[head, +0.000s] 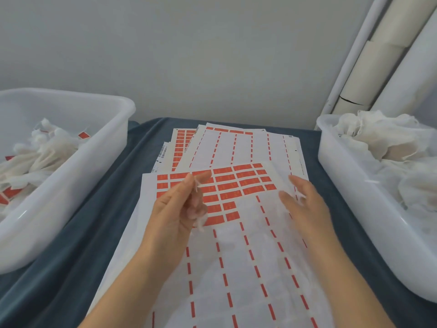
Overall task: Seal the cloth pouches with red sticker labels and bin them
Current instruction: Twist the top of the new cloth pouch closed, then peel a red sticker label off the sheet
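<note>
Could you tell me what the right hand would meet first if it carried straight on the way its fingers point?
Probably the sticker sheet: the right hand, fingers straight, points up and left over its red labels, already holding gauzy cloth. Depth above the sheet is unclear.

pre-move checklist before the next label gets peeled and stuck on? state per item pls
1. Pouch in hand: ok. The left hand pinches the thin white cloth pouch, which lies spread over the sheet.
2. Right hand free to peel: ok, fingers straight, resting on the pouch.
3. Labels left on the top sticker sheet: ok, red labels remain in several rows.
4. Pouch mouth folded for sealing: cannot tell, cloth is see-through.
5. Room in the left bin for sealed pouches: ok.
6. Unsealed stock in the right bin: ok, cloth piled up.
</note>
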Available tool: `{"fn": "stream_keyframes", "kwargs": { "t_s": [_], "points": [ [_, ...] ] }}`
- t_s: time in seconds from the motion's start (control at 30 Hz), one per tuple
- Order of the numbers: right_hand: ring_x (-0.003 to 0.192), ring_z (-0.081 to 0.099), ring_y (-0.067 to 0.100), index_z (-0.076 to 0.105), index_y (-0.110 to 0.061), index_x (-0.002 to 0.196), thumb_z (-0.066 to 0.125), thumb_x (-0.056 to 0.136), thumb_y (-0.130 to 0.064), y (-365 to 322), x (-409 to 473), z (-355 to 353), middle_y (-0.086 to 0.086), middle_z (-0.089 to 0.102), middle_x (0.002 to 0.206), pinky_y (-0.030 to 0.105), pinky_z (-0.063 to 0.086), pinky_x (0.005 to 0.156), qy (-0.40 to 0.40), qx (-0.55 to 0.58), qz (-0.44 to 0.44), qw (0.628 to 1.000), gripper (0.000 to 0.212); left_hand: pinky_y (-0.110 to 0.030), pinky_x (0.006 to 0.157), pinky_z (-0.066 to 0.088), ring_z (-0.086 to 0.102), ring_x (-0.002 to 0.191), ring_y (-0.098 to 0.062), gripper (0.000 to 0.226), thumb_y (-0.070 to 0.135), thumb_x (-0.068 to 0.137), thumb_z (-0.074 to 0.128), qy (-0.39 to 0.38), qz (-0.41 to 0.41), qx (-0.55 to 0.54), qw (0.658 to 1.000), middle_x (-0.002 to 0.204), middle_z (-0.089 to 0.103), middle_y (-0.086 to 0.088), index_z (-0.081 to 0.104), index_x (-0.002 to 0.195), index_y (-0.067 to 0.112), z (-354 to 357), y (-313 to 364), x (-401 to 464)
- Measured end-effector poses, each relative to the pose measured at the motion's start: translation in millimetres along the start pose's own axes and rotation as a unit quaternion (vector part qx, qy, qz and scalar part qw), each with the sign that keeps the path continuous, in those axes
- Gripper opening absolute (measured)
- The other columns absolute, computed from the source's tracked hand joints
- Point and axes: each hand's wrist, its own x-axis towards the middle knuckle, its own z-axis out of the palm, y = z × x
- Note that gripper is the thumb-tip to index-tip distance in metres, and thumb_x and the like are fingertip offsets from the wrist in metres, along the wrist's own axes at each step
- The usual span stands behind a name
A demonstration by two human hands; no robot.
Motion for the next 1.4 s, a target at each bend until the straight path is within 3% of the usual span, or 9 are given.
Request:
{"fn": "stream_keyframes", "kwargs": {
  "t_s": [0.07,0.2,0.33,0.43,0.57,0.73,0.83,1.03,1.4],
  "points": [
    [0.126,0.043,0.022,0.035,-0.04,0.132,0.058,0.084,-0.047,7,15,-6,-0.005,0.038,0.143,0.045,0.039,0.099,-0.009,-0.067,0.044,0.997,0.053,-0.02,0.063,0.042,0.047,0.051,-0.01,0.026,0.047,0.067,0.057,0.008,-0.002,0.043,0.999,0.057,0.054,0.006,0.075,0.077,0.03,5,1,0],
    [0.121,0.049,0.023,0.035,-0.032,0.135,0.063,0.085,-0.037,5,37,-11,-0.003,0.047,0.138,0.043,0.042,0.098,-0.053,-0.054,0.08,0.994,0.057,-0.015,0.074,0.042,0.059,0.086,0.002,0.026,0.058,0.054,0.062,0.014,0.004,0.156,0.988,0.088,0.067,0.032,0.072,0.073,0.042,17,2,10],
    [0.107,0.054,0.023,0.043,-0.023,0.133,0.066,0.083,-0.032,-10,50,-19,0.001,0.051,0.132,0.036,0.048,0.085,-0.103,-0.055,0.118,0.986,0.056,-0.002,0.051,0.042,0.056,0.083,0.002,0.011,0.033,0.08,0.065,-0.003,0.001,0.272,0.962,0.088,0.059,0.03,0.066,0.083,0.043,32,-7,24],
    [0.08,0.063,0.015,0.058,-0.017,0.112,0.064,0.085,-0.026,-15,47,-26,-0.003,0.065,0.106,0.025,0.05,0.058,-0.157,-0.007,0.127,0.979,0.029,-0.007,0.058,0.041,0.055,0.08,-0.008,0.027,0.03,0.086,0.06,-0.013,0.032,0.378,0.925,0.09,0.056,0.019,0.062,0.112,0.039,39,-20,28],
    [0.086,0.069,0.021,0.067,-0.018,0.099,0.062,0.087,-0.025,-6,22,-28,0.001,0.073,0.097,0.037,0.055,0.073,-0.185,0.136,0.152,0.961,0.014,-0.007,0.055,0.031,0.045,0.068,-0.005,0.035,0.035,0.086,0.059,-0.023,0.098,0.482,0.87,0.08,0.045,0.02,0.056,0.12,0.042,46,-27,32],
    [0.086,0.07,0.028,0.064,-0.021,0.105,0.064,0.085,-0.03,2,-7,-18,0.003,0.073,0.095,0.048,0.055,0.081,-0.213,0.216,0.12,0.945,0.022,-0.009,0.074,0.037,0.044,0.092,-0.003,0.036,0.042,0.085,0.059,-0.038,0.092,0.491,0.865,0.105,0.041,0.019,0.056,0.121,0.04,60,-46,33],
    [0.077,0.071,0.022,0.064,-0.026,0.102,0.063,0.084,-0.036,2,-14,-12,-0.004,0.073,0.088,0.038,0.058,0.072,-0.176,0.196,0.074,0.962,0.02,-0.007,0.069,0.035,0.044,0.094,-0.001,0.036,0.044,0.085,0.058,-0.032,0.105,0.479,0.871,0.102,0.04,0.024,0.055,0.12,0.042,61,-57,28],
    [0.086,0.069,0.015,0.059,-0.034,0.109,0.06,0.082,-0.042,5,-17,-10,-0.012,0.07,0.099,0.04,0.057,0.079,-0.154,0.156,-0.005,0.976,0.028,-0.002,0.071,0.032,0.044,0.086,0.006,0.03,0.038,0.082,0.062,-0.029,0.182,0.472,0.862,0.088,0.038,0.034,0.063,0.112,0.037,58,-51,27],
    [0.09,0.064,0.006,0.055,-0.036,0.101,0.05,0.075,-0.048,3,-26,-8,-0.02,0.064,0.103,0.03,0.056,0.082,-0.091,0.063,-0.156,0.982,0.029,-0.01,0.07,0.039,0.047,0.075,-0.005,0.033,0.035,0.08,0.056,-0.066,0.347,0.494,0.794,0.083,0.06,0.005,0.072,0.098,0.013,51,-34,18]
  ]
}}
